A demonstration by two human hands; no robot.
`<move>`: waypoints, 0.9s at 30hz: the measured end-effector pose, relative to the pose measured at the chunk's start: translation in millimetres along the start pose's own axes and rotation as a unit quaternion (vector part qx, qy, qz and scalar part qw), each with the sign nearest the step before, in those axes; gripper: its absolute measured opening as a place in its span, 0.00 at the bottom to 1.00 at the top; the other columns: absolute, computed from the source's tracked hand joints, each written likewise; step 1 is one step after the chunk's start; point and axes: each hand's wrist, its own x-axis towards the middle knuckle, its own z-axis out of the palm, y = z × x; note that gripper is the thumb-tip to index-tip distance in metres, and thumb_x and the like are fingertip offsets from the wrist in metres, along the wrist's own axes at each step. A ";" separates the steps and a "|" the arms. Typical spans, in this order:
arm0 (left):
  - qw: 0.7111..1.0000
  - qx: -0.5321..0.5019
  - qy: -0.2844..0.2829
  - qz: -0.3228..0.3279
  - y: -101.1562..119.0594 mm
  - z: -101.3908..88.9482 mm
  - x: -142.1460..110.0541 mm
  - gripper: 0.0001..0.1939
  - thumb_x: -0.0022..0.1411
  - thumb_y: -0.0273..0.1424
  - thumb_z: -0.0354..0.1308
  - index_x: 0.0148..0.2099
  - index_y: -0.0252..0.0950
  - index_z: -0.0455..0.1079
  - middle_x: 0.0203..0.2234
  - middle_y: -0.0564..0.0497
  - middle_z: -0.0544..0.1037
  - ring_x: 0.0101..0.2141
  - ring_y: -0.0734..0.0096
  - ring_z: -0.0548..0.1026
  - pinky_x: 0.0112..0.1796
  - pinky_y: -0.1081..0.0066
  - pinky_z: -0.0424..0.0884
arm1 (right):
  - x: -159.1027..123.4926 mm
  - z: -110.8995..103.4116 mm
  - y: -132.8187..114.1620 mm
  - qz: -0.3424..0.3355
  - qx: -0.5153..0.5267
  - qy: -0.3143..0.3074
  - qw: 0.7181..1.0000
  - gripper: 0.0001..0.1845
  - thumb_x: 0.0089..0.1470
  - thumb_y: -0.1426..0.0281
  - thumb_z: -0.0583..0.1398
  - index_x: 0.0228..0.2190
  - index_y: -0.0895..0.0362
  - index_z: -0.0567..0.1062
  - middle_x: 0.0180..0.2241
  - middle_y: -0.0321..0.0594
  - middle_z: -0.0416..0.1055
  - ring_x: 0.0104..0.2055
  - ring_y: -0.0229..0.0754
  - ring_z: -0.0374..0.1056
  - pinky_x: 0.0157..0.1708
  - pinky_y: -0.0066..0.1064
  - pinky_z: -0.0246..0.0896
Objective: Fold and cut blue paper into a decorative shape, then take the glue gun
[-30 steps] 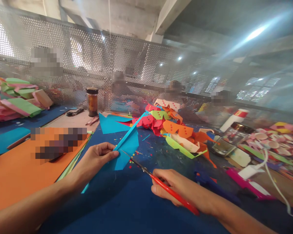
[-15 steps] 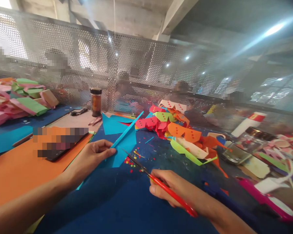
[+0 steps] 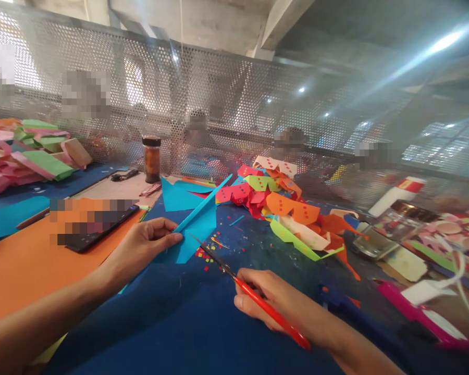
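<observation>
My left hand [image 3: 144, 245] pinches a folded blue paper piece [image 3: 193, 224] and holds it tilted up over the dark blue table top [image 3: 187, 323]. My right hand [image 3: 273, 299] is closed round red-handled scissors [image 3: 254, 297]. Their blades point up and left, with the tip just below the paper's lower edge. Tiny coloured paper bits [image 3: 205, 255] lie under the tip.
A heap of cut coloured paper shapes [image 3: 289, 208] lies behind. Orange sheets [image 3: 19, 271] with a dark phone [image 3: 101, 226] sit left. A jar [image 3: 151, 159], glue bottle [image 3: 394, 195], glass jar [image 3: 391, 224] and perforated metal screen [image 3: 234, 114] ring the table; people sit behind it.
Both hands and the paper have drifted slightly left and down in view as the camera shifted. The grips on paper and scissors are unchanged.
</observation>
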 end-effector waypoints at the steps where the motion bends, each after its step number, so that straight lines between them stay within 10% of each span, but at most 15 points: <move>1: 1.000 -0.002 0.003 -0.002 -0.4 0.0 0.1 0.16 0.51 0.43 0.67 0.35 0.37 0.73 0.21 0.54 0.78 0.20 0.74 0.72 0.21 0.76 0.65 | 0.2 0.3 0.3 -0.001 0.004 0.000 1.000 0.14 0.56 0.65 0.59 0.25 0.56 0.59 0.21 0.28 0.54 0.22 0.29 0.48 0.20 0.24 0.42; 27: 0.999 -0.023 -0.027 -0.024 -10.4 -2.0 1.6 0.16 0.54 0.44 0.67 0.38 0.38 0.73 0.24 0.54 0.80 0.21 0.73 0.74 0.22 0.76 0.67 | 2.1 2.5 1.4 0.006 0.003 0.001 1.000 0.15 0.57 0.67 0.59 0.24 0.56 0.59 0.21 0.28 0.54 0.22 0.29 0.48 0.19 0.25 0.42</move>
